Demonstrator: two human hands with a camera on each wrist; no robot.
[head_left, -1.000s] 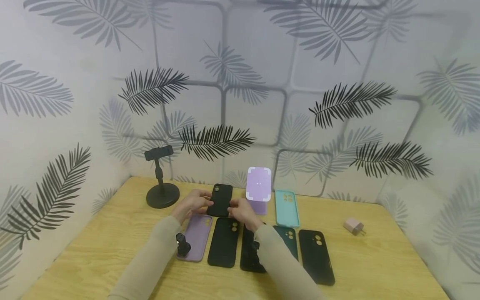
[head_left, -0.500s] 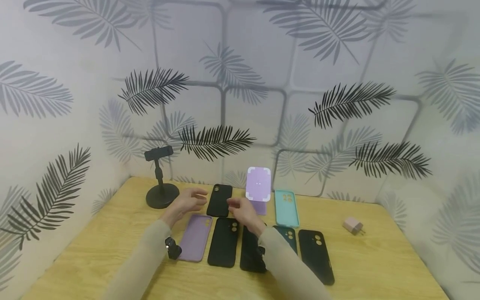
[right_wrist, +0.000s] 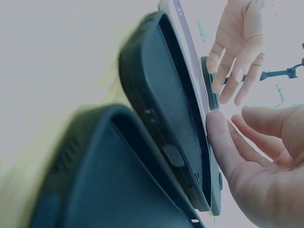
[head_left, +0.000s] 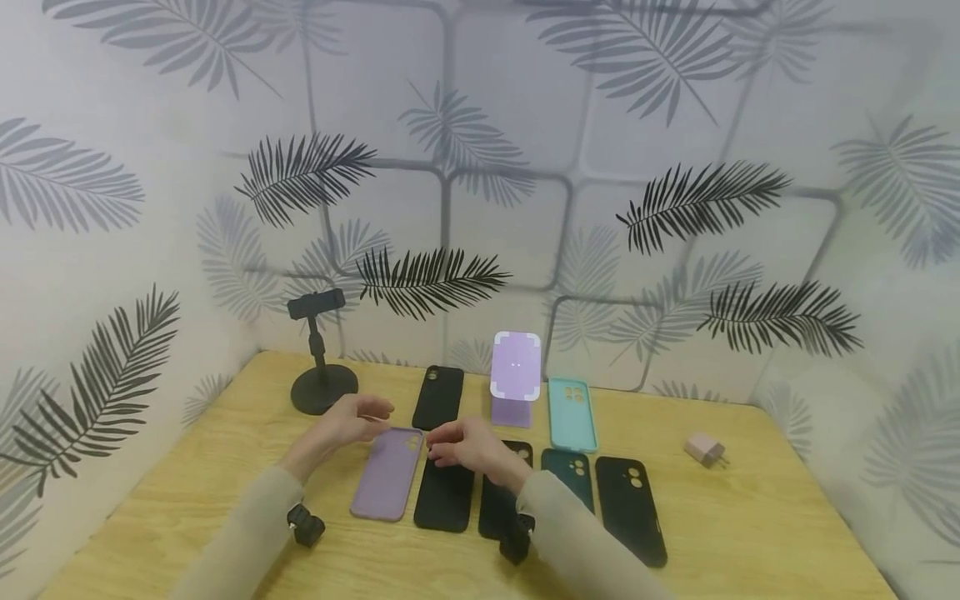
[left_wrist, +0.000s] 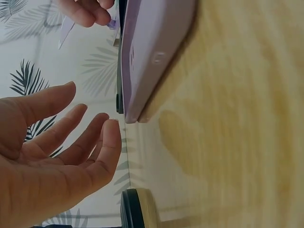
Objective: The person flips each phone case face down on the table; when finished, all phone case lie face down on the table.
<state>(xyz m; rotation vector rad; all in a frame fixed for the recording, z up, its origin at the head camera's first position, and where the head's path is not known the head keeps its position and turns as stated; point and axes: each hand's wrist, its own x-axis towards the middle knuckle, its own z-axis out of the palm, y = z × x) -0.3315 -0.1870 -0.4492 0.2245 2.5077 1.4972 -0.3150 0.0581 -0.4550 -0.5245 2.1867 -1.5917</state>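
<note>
My left hand (head_left: 347, 427) hovers with loosely bent fingers by the upper left corner of a lilac phone case (head_left: 385, 482), holding nothing. In the left wrist view that lilac case (left_wrist: 164, 47) lies flat, apart from the fingertips. My right hand (head_left: 474, 450) is above a black phone case (head_left: 444, 500) and covers its upper end. The right wrist view shows relaxed fingers near the edge of a dark case (right_wrist: 168, 90), with nothing gripped; contact cannot be told. Behind the hands lies another black phone case (head_left: 438, 398).
To the right lie more cases: a black one (head_left: 493, 510), a dark green one (head_left: 567, 472), a black one (head_left: 632, 512) and a turquoise one (head_left: 573, 425). A lilac phone stand (head_left: 516, 367), a black round-based stand (head_left: 322, 390) and a pink charger (head_left: 705, 450) stand around them.
Both hands have come away from the back black case, which stays in place. My left hand has moved left and nearer; my right hand has drawn nearer, over the front row.
</note>
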